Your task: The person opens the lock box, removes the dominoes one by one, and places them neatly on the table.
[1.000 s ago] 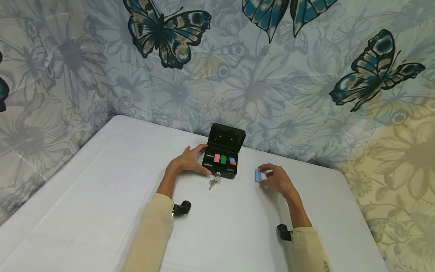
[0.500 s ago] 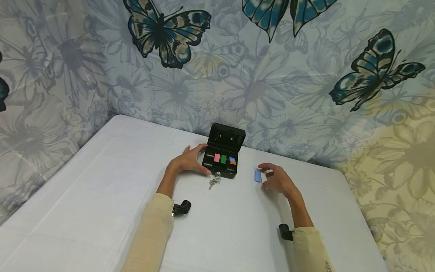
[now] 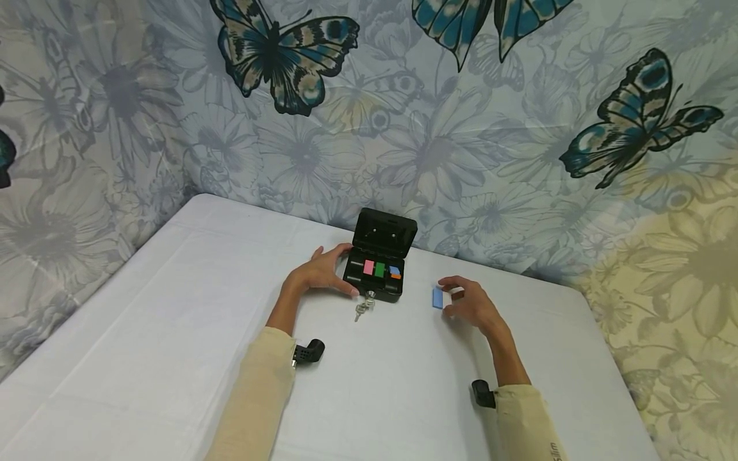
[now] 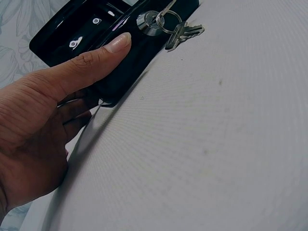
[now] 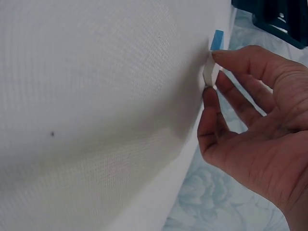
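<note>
A black cash box [image 3: 373, 288] stands at the back of the table with its lid [image 3: 385, 232] raised. My left hand [image 3: 319, 274] grips its left side, the thumb [image 4: 94, 65] along the front and the fingers partly hidden behind the corner. Keys [image 3: 361, 310] on a ring hang from the front lock [image 4: 150, 23]. Inside the box show a pink piece [image 3: 368, 267], a green piece [image 3: 379, 269] and blue and orange pieces [image 3: 394, 276]. To the right of the box, my right hand [image 3: 473, 304] pinches a small blue-and-white block [image 5: 210, 71] between thumb and fingertips, close over the cloth.
A white cloth [image 3: 173, 320] covers the table. Patterned wall covering [image 3: 432, 147] with butterflies rises right behind its back edge, close to the raised lid. Small black cameras [image 3: 310, 351] sit at both wrists.
</note>
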A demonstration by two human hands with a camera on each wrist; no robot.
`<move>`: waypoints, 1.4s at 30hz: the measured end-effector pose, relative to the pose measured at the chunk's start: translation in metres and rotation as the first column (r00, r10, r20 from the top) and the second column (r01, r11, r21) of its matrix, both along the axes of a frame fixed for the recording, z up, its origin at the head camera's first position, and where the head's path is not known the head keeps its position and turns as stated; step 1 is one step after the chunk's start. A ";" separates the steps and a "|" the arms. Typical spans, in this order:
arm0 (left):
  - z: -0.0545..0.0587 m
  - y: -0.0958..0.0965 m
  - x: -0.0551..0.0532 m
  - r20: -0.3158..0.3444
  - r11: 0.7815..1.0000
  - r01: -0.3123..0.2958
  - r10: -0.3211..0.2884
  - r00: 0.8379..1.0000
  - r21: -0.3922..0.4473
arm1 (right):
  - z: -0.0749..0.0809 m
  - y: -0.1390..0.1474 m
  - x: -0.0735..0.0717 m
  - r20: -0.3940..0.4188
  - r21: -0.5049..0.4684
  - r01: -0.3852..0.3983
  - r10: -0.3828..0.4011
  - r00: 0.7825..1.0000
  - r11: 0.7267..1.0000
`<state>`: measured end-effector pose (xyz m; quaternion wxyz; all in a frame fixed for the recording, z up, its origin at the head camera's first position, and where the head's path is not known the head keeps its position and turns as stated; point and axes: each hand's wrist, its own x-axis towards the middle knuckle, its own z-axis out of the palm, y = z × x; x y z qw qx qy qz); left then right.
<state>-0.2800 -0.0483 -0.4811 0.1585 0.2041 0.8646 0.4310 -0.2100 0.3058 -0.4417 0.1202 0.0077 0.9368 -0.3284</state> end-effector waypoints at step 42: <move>0.000 0.000 -0.001 -0.008 1.000 0.015 -0.015 1.000 0.007 | 0.033 -0.063 -0.015 -0.127 -0.241 0.181 -0.216 0.968 0.953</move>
